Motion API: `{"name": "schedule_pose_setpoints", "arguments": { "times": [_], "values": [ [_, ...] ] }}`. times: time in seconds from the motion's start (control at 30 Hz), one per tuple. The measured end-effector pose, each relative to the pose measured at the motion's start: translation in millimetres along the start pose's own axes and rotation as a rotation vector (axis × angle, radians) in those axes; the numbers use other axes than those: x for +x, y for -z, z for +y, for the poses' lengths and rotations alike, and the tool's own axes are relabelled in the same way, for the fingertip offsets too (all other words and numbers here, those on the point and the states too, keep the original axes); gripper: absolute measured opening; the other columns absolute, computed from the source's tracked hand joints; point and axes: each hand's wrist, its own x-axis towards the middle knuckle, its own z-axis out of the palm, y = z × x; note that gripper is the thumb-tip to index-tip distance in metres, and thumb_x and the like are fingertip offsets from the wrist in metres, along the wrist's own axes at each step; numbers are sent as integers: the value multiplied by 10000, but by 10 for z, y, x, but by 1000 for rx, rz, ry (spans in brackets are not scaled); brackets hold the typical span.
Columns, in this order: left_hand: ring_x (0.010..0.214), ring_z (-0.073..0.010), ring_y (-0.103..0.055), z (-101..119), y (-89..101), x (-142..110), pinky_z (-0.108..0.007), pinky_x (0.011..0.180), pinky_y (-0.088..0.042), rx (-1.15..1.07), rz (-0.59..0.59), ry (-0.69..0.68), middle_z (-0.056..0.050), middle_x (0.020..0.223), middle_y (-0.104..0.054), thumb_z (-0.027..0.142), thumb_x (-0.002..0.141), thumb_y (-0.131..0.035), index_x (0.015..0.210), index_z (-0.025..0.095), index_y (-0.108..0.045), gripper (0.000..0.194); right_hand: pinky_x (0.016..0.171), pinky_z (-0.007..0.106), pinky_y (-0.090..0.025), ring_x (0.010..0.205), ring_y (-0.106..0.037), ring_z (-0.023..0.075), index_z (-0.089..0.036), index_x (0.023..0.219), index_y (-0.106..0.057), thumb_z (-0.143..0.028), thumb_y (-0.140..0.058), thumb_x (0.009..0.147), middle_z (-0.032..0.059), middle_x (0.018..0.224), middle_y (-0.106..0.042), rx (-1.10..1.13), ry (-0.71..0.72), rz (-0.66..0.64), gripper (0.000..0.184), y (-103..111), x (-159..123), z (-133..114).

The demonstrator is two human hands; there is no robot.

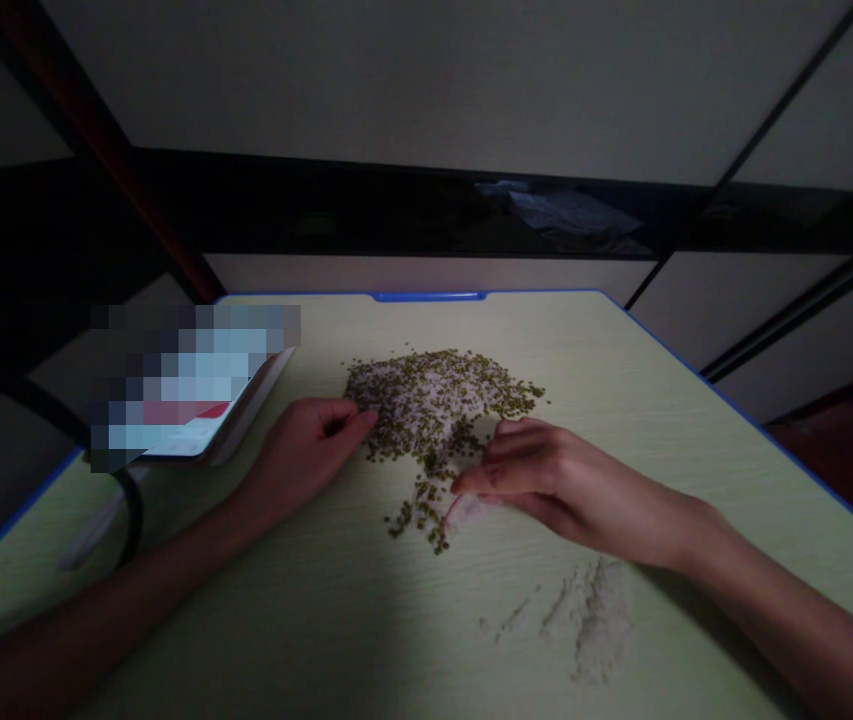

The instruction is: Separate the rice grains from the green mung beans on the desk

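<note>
A mixed pile of small green beans and white grains [433,395] lies on the table. A smaller group of green beans [426,515] trails off its near side, with some white grains among them. My left hand [313,435] rests at the pile's left edge, its fingers curled in and the thumb reaching to the beans; I see nothing in it. My right hand [538,475] is closed in a pinch on a thin reddish stick [451,512], whose tip is down by the small group. White grains [467,510] lie just under this hand.
A heap of white grains [595,625] spreads on the near right of the pale table [306,620], which has a blue rim. A lit tablet [186,440], partly blurred out, leans at the left beside a dark cable [132,515]. Cabinet panels [426,90] stand behind the table.
</note>
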Motion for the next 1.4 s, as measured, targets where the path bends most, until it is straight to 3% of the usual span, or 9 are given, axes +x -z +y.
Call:
{"name": "schedule_pose_setpoints", "arguments": {
  "times": [0.2,0.47,0.77,1.13,1.4],
  "values": [
    [430,-81,-312,17,5,-7,-215,435,-232,-12,1,1,71,428,-279,394,716,-427,437,195,-322,359,818,305,-333,864,-545,147,-187,966,-621,-86,-370,874,35,883,-657,56,12,-135,286,62,-5,-55],
    [440,-81,-305,21,10,-9,-213,434,-228,-23,-1,10,69,441,-270,393,711,-428,437,196,-305,358,749,270,-371,820,-558,127,-168,945,-645,-101,-415,865,36,851,-668,187,-11,-229,253,71,-49,-108],
    [446,-78,-292,7,7,2,-208,429,-225,-38,-2,-3,70,448,-268,387,711,-432,436,195,-304,359,665,277,-354,745,-523,152,-172,897,-623,-31,-471,758,25,731,-619,12,-135,-53,250,-100,17,-244],
    [439,-81,-297,20,8,-13,-214,435,-224,-33,-4,9,69,440,-268,391,711,-429,435,197,-298,362,598,290,-326,720,-533,164,-179,908,-637,-63,-433,757,41,746,-625,-31,-252,26,280,-67,-59,-157],
    [448,-82,-303,24,9,-5,-211,438,-229,-25,-8,7,67,445,-280,393,710,-425,439,196,-308,355,582,280,-325,709,-530,157,-179,896,-648,-78,-437,768,44,734,-622,-8,-240,37,267,-90,-59,-183]
  ]
}}
